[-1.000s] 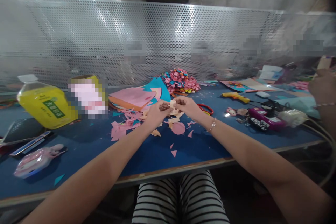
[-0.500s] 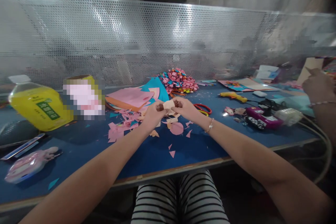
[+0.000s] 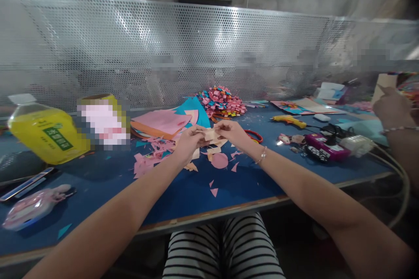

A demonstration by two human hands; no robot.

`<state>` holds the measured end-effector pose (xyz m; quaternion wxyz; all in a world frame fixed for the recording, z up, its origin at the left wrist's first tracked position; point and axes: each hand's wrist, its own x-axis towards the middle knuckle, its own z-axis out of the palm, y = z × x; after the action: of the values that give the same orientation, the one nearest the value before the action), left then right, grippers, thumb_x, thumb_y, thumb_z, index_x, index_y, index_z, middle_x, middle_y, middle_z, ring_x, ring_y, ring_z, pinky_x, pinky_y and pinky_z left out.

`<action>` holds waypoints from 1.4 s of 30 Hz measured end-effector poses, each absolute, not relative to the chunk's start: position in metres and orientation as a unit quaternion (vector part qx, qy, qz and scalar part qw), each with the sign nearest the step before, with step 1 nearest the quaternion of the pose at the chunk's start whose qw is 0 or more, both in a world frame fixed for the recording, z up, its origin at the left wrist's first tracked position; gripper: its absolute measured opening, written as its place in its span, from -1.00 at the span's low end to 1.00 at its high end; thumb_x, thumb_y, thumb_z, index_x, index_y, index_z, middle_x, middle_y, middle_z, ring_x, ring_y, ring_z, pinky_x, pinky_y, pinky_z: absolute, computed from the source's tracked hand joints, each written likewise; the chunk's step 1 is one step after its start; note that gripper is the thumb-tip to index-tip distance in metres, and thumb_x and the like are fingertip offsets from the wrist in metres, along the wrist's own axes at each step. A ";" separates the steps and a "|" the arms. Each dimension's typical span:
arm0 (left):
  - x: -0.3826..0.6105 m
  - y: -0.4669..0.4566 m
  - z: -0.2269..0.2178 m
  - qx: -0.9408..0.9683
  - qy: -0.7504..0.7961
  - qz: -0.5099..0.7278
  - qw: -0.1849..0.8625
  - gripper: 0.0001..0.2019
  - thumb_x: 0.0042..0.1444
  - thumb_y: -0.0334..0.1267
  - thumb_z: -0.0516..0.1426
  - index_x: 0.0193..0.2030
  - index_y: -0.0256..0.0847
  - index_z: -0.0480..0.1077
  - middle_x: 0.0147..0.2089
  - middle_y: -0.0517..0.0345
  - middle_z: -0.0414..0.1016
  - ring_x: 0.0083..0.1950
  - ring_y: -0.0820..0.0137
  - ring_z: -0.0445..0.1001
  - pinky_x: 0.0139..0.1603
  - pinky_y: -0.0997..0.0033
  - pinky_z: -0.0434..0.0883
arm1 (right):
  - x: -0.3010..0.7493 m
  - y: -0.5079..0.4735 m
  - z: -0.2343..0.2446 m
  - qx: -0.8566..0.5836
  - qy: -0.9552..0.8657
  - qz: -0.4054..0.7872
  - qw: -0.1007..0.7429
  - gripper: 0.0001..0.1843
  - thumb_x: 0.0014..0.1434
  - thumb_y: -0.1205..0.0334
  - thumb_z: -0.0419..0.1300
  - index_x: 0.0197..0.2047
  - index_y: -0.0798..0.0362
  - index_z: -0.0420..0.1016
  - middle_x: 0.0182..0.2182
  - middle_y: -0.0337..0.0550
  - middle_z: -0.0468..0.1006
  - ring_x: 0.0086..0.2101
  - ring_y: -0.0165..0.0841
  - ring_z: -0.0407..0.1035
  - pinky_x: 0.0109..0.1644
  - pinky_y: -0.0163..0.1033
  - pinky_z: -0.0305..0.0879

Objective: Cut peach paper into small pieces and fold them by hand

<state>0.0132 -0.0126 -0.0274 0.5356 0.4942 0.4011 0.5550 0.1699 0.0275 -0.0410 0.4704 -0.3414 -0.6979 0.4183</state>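
A small cream piece of paper (image 3: 211, 134) is stretched between my two hands, above the scraps on the table. My left hand (image 3: 192, 139) pinches its left end, and my right hand (image 3: 230, 130) pinches the right end. Just below lie more cream paper pieces (image 3: 214, 150), a pink paper circle (image 3: 219, 161) and a few pink triangles (image 3: 214, 192). Pink paper scraps (image 3: 144, 165) are heaped to the left of my hands. Scissors with red handles (image 3: 254, 135) lie partly hidden behind my right wrist.
Behind my hands are stacked paper sheets (image 3: 160, 122) and a pile of folded paper pieces (image 3: 222, 100). A yellow bottle (image 3: 49, 133) stands left. To the right lie a yellow glue gun (image 3: 288, 120), a purple power strip (image 3: 327, 147) with cables, and another person's hand (image 3: 391, 104).
The cream paper has turned in my fingers and now looks flatter and narrower, with my hands still at both ends. The whole view has shifted slightly.
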 end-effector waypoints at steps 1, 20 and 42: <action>0.013 -0.012 -0.027 0.487 0.395 0.553 0.548 -0.88 -0.26 -0.41 0.10 -0.46 -0.26 0.32 -0.48 0.20 0.43 -0.43 0.46 0.45 -0.29 0.36 0.44 | 0.171 0.028 -0.041 -0.344 -0.703 0.404 0.474 -0.88 -0.07 0.25 0.12 -0.41 0.09 0.40 -0.51 -0.26 0.39 -0.46 -0.47 0.29 -0.32 -0.30 0.31; 0.012 -0.012 -0.025 0.443 0.299 0.551 0.641 -0.64 -0.25 -0.51 0.23 -0.28 -0.18 0.28 -0.47 0.34 0.43 -0.43 0.59 0.43 -0.27 0.51 0.39 | 0.172 0.008 -0.029 -0.303 -0.742 0.287 0.525 -0.88 -0.02 0.30 0.11 -0.39 0.05 0.47 -0.37 -0.16 0.51 -0.32 -0.39 0.38 -0.17 -0.25 0.30; 0.011 -0.015 -0.024 0.476 0.307 0.534 0.627 -0.67 -0.30 -0.38 0.29 -0.34 -0.24 0.30 -0.44 0.22 0.47 -0.43 0.49 0.45 -0.39 0.46 0.41 | 0.172 0.013 -0.033 -0.241 -0.695 0.462 0.496 -0.84 -0.15 0.24 0.27 -0.45 0.08 0.40 -0.48 -0.26 0.48 -0.46 -0.48 0.36 -0.36 -0.34 0.31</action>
<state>0.0108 -0.0150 -0.0239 0.6271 0.4765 0.3070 0.5343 0.1720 0.0135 -0.0328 0.4958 -0.2409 -0.6946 0.4623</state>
